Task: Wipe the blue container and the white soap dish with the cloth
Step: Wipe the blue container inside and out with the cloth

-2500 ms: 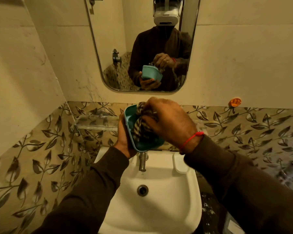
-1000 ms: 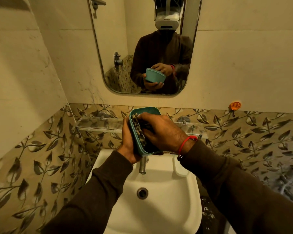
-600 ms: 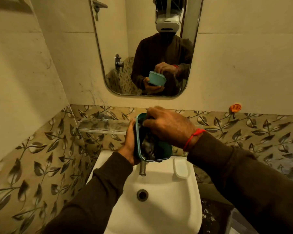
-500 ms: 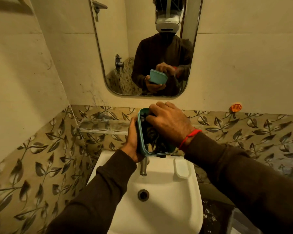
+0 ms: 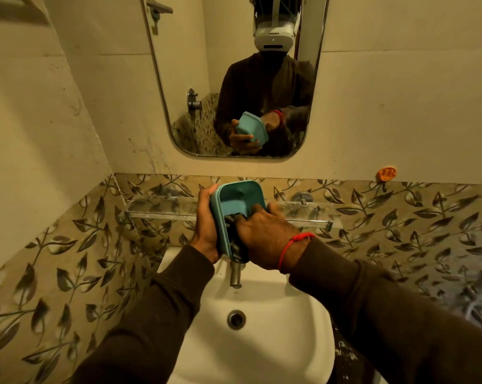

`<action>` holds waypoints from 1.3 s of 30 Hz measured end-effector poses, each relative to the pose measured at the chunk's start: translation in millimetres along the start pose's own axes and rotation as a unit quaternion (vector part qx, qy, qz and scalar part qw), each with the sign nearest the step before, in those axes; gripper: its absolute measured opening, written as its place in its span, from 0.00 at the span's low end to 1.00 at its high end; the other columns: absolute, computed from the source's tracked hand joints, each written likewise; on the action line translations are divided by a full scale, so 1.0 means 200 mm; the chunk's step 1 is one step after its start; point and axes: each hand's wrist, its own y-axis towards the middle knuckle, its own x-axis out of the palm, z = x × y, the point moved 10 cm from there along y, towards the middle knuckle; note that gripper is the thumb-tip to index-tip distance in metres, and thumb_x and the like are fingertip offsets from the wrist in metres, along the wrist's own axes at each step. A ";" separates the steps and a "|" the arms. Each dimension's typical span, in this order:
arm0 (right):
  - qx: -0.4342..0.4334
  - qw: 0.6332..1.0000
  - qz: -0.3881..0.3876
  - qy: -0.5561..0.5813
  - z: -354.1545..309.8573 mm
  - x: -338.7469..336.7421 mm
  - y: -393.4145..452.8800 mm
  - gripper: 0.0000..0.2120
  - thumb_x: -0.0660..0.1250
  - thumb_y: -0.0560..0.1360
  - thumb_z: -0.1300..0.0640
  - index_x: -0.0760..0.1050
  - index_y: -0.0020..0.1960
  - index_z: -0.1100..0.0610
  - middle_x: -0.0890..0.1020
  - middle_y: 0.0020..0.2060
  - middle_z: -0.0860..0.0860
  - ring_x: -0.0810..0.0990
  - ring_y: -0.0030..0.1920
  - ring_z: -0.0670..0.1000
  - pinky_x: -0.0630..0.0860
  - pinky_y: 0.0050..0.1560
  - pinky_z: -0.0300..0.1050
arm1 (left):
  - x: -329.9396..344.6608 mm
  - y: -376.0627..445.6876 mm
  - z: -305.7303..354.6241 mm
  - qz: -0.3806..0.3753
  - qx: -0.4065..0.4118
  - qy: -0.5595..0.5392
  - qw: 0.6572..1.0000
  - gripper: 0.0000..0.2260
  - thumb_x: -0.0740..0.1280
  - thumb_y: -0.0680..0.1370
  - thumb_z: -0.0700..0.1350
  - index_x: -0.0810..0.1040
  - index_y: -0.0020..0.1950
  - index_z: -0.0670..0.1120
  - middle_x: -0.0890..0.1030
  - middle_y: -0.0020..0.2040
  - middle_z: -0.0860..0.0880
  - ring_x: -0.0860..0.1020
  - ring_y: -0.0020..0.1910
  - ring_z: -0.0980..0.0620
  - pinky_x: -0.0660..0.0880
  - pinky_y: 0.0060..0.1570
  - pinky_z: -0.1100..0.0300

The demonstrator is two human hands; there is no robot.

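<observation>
The blue container [image 5: 235, 202] is held upright on its side above the tap, its open face turned toward me. My left hand [image 5: 206, 225] grips its back and left edge. My right hand [image 5: 264, 236] presses a dark striped cloth [image 5: 234, 239] into the lower part of the container's inside; only a small part of the cloth shows. The upper inside of the container is bare. The white soap dish is hidden behind my right arm.
A white basin [image 5: 262, 342] with a drain [image 5: 236, 319] and a metal tap [image 5: 235, 274] lies below my hands. A glass shelf [image 5: 162, 209] runs along the leaf-patterned tiles. A mirror [image 5: 234, 79] hangs above, and an orange hook [image 5: 386, 173] sits on the wall at right.
My right hand has slid the cloth down from the upper inside of the container to its lower part, baring the upper inside. The camera has tilted down slightly.
</observation>
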 end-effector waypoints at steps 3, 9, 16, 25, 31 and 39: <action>0.005 0.993 -0.019 0.118 0.02 0.02 0.01 0.19 0.68 0.75 0.52 0.70 0.63 0.55 0.78 0.56 0.53 0.72 0.60 0.56 0.59 0.58 0.54 | -0.01 0.00 -0.03 -0.002 -0.009 -0.031 0.999 0.28 0.55 0.78 0.63 0.85 0.51 0.42 0.85 0.45 0.41 0.84 0.41 0.45 0.82 0.42 0.55; 0.043 0.945 -0.038 0.321 0.11 0.01 0.02 0.12 0.66 0.73 0.62 0.76 0.55 0.53 0.80 0.47 0.51 0.78 0.53 0.54 0.70 0.57 0.57 | -0.05 0.01 -0.10 0.009 -0.042 -0.084 0.996 0.31 0.53 0.78 0.65 0.82 0.57 0.42 0.85 0.52 0.40 0.83 0.50 0.42 0.79 0.54 0.47; 0.148 0.708 0.063 0.688 0.31 0.00 0.03 0.09 0.59 0.77 0.69 0.76 0.50 0.61 0.80 0.43 0.59 0.79 0.42 0.53 0.79 0.43 0.47 | -0.03 -0.03 -0.23 -0.007 -0.167 -0.087 0.982 0.31 0.57 0.78 0.68 0.81 0.62 0.44 0.85 0.51 0.36 0.82 0.47 0.37 0.81 0.43 0.42; 0.127 0.661 0.125 0.729 0.33 0.01 0.05 0.23 0.57 0.78 0.70 0.71 0.69 0.53 0.82 0.54 0.50 0.82 0.37 0.44 0.75 0.30 0.36 | 0.00 -0.05 -0.09 -0.023 -0.018 -0.109 0.994 0.18 0.55 0.83 0.54 0.80 0.58 0.46 0.86 0.52 0.40 0.84 0.49 0.38 0.78 0.47 0.32; 0.155 0.645 0.140 0.735 0.40 -0.01 0.01 0.19 0.56 0.79 0.66 0.74 0.65 0.51 0.83 0.46 0.53 0.79 0.28 0.46 0.71 0.24 0.39 | -0.10 -0.05 0.01 0.028 0.072 -0.080 0.994 0.25 0.62 0.76 0.55 0.74 0.71 0.46 0.83 0.60 0.40 0.86 0.48 0.45 0.83 0.40 0.50; 0.162 0.709 0.110 0.677 0.37 0.05 0.03 0.19 0.56 0.78 0.68 0.75 0.63 0.54 0.81 0.48 0.51 0.80 0.37 0.41 0.74 0.30 0.32 | -0.07 -0.09 -0.09 -0.088 -0.121 0.002 0.989 0.34 0.61 0.74 0.70 0.78 0.69 0.46 0.78 0.66 0.36 0.77 0.64 0.34 0.68 0.66 0.29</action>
